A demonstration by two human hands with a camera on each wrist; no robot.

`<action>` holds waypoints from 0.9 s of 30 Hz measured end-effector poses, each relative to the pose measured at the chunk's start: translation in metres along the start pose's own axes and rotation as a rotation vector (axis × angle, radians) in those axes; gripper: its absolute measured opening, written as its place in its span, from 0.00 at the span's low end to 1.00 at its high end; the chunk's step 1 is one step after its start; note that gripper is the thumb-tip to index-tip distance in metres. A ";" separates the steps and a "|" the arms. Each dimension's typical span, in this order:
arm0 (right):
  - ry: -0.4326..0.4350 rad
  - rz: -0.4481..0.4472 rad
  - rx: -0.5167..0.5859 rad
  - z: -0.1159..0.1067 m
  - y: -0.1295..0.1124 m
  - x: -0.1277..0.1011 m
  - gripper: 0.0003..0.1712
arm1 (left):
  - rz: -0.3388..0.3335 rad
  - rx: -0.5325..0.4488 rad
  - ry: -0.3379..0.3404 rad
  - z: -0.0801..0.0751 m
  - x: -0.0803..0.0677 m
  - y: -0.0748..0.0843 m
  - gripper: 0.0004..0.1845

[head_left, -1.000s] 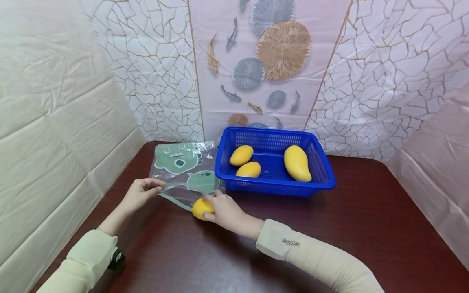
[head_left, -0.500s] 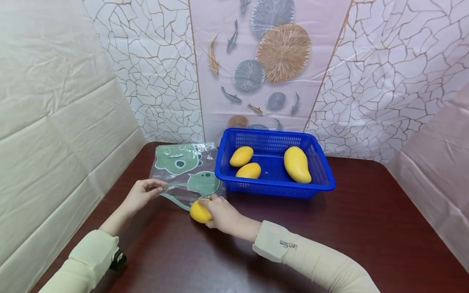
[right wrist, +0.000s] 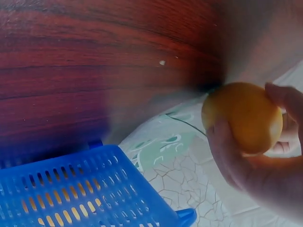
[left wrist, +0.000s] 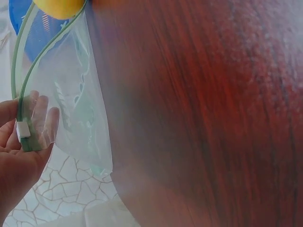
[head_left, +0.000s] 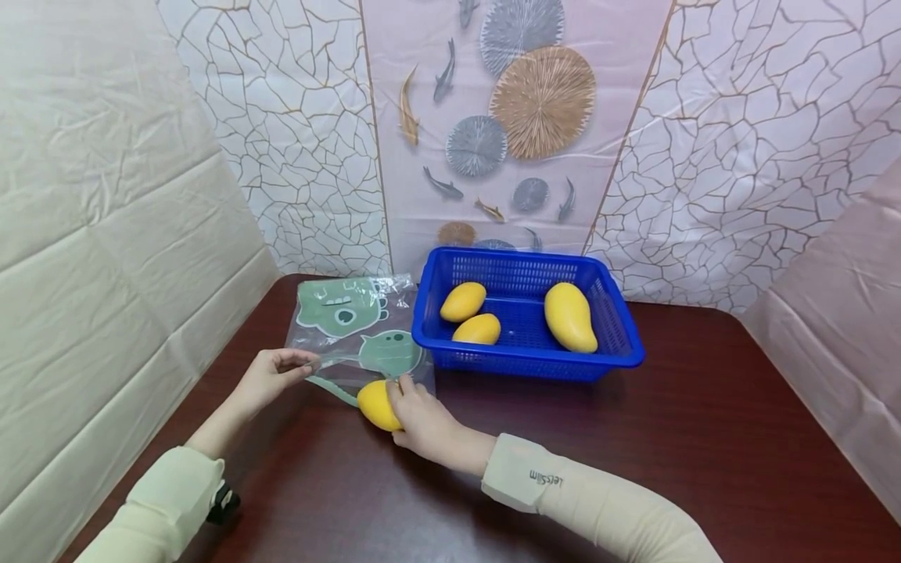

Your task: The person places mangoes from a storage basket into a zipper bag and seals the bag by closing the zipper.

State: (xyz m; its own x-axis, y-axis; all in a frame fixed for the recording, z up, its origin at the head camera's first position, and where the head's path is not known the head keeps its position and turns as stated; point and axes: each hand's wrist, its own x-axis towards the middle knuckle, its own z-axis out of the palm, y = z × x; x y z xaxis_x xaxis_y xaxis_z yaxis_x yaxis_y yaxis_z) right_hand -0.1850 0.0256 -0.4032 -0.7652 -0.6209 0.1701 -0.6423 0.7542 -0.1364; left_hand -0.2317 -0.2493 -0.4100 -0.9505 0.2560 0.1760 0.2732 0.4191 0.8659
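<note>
A clear zip bag (head_left: 359, 328) printed with green cartoon faces lies flat on the dark wooden table (head_left: 704, 438), left of a blue basket (head_left: 528, 362). My left hand (head_left: 271, 375) pinches the bag's green zip edge (left wrist: 22, 135) at its near left corner. My right hand (head_left: 422, 418) grips a yellow mango (head_left: 376, 404) at the bag's mouth; the right wrist view shows fingers curled round that mango (right wrist: 242, 116). Three more mangoes lie in the basket: two small ones (head_left: 463, 301) (head_left: 477, 329) and a larger one (head_left: 570, 316).
The basket stands at the back centre near a patterned backdrop (head_left: 493, 133). Pale sheeting walls rise on the left (head_left: 105, 234) and right (head_left: 838, 328). Bare tabletop stretches to the right and front of the basket.
My right hand has carried the mango a little to the left along the bag's mouth. The left hand has kept its hold on the zip edge.
</note>
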 end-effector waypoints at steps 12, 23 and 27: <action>0.195 -0.109 -0.321 0.006 -0.008 0.005 0.27 | -0.018 0.053 0.024 0.003 -0.004 -0.001 0.12; 0.304 -0.208 -0.532 0.011 -0.013 0.010 0.18 | 0.014 -0.005 0.075 0.005 0.000 -0.004 0.13; 0.363 -0.225 -0.661 0.015 -0.017 0.012 0.17 | 0.018 0.002 0.076 0.005 -0.001 -0.004 0.12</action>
State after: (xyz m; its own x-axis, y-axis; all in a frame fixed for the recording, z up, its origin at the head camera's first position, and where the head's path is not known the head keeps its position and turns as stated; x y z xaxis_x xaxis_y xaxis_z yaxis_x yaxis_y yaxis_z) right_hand -0.1840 0.0020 -0.4139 -0.4842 -0.7512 0.4486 -0.5338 0.6599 0.5288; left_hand -0.2309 -0.2474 -0.4161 -0.9540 0.1964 0.2266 0.2904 0.4170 0.8612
